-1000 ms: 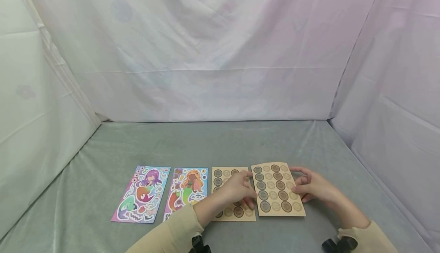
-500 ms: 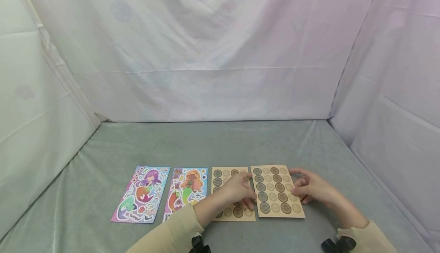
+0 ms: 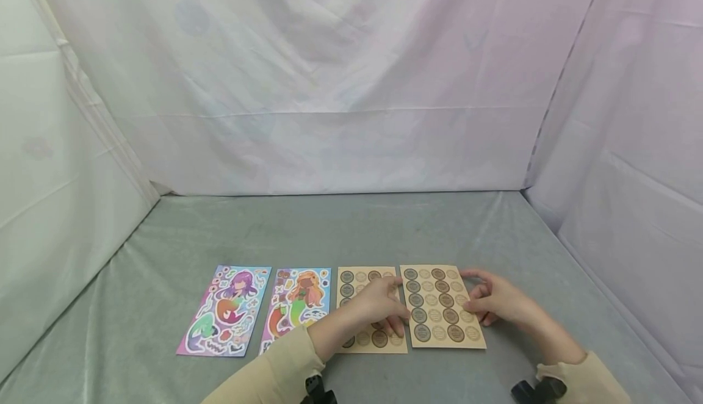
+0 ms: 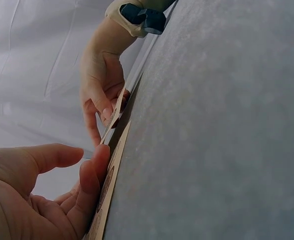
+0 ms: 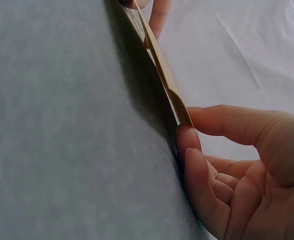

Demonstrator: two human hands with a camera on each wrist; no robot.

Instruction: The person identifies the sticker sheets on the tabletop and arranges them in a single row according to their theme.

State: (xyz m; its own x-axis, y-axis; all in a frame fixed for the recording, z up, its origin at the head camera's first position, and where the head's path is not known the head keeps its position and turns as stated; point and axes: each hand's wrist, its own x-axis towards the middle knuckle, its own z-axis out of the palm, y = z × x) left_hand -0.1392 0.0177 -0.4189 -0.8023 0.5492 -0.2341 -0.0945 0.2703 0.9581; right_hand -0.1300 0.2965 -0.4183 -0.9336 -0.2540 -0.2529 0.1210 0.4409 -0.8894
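In the head view, the rightmost sticker sheet (image 3: 442, 306) is tan with rows of round brown stickers. My right hand (image 3: 497, 297) pinches its right edge between thumb and fingers, and the right wrist view shows that edge of the sheet (image 5: 179, 102) raised, with shadow under it. My left hand (image 3: 381, 303) lies over a similar tan sticker sheet (image 3: 362, 343), partly hiding it, its fingertips right at the left edge of the rightmost sheet. In the left wrist view, the left thumb (image 4: 62, 155) stands apart from the loosely bent fingers (image 4: 89, 182), with nothing pinched between.
Two colourful mermaid sticker sheets lie to the left: one with a purple-haired mermaid (image 3: 225, 311), one with an orange-haired mermaid (image 3: 299, 303), partly behind the left sleeve (image 3: 274, 367). Grey cloth (image 3: 340, 227) covers the table; white curtains (image 3: 329, 86) enclose the back and sides.
The rightmost sheet has come down a little and slightly toward the front, its top edge now straighter. The right hand has shifted slightly left with it; the left hand has stayed nearly still.
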